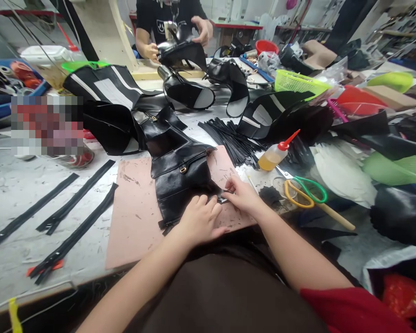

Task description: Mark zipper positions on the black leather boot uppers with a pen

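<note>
A shiny black leather boot upper [180, 180] with a small gold-rimmed zip pull lies on a pinkish cutting board [131, 208] in front of me. Across its near right part my left hand [200, 219] rests flat, fingers stretched and thumb out to the right. My right hand [241, 196] pinches the narrow right end of the upper between thumb and fingers; a small pale bit shows there, too small to name. Beyond the board stand more black boot uppers [107, 125], some with white strips on their inner side.
Black zippers [79, 199] lie at left. To the right are a glue bottle [273, 156] with a red nozzle, scissors [301, 189] with green and yellow handles, and a bundle of black strips [229, 138]. Across the table a co-worker [173, 27] handles a boot at a sewing machine.
</note>
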A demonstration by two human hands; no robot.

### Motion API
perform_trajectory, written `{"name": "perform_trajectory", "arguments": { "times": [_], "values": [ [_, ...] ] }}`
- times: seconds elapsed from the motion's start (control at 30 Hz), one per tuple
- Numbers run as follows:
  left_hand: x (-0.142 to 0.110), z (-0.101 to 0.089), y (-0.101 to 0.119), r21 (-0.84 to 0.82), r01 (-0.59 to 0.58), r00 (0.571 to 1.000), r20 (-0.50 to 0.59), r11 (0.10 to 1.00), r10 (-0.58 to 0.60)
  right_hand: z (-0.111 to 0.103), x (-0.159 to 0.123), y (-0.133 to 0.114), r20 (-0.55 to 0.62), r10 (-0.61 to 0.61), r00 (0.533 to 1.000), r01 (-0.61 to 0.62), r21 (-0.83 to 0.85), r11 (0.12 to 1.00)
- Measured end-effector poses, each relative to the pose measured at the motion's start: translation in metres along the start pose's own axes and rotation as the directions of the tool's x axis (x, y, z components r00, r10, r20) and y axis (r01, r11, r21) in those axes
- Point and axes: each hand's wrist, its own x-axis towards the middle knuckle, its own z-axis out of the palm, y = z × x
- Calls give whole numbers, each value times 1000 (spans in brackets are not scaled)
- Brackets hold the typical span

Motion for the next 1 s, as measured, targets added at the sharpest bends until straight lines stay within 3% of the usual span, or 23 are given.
{"name": "perform_trajectory", "arguments": {
  "times": [0.13,0.33,0.47,0.53,0.6,0.67,0.77,0.87,1.0],
  "values": [
    [-4,3,1,12,18,999,-35,1000,-18,3,-3,0,-13,-26,1000,25,-37,999],
    [-3,2,8,114,8,1000,9,993,-9,10,-15,6,-103,-99,990,83,-149,985],
    [2,-1,7,143,-18,999,36,990,12,17,-36,8,-187,-323,928,269,-268,925],
    [3,-1,7,128,-41,998,47,991,35,17,-47,8,-153,-444,883,392,-280,876],
    [4,-2,7,115,-46,998,39,992,42,11,-55,9,-92,-474,876,432,-288,855],
    [5,-2,6,110,-39,999,0,993,39,-3,-57,16,-91,-393,915,342,-344,874],
    [9,0,1,129,14,999,-31,992,-10,-37,-52,40,-271,-150,951,0,-484,875],
    [10,2,-2,132,21,999,-33,991,-16,-70,-48,68,-425,78,902,-326,-550,769],
    [6,5,-3,116,44,997,-65,992,-37,-88,-44,88,-469,230,853,-494,-585,643]
  ]
}}
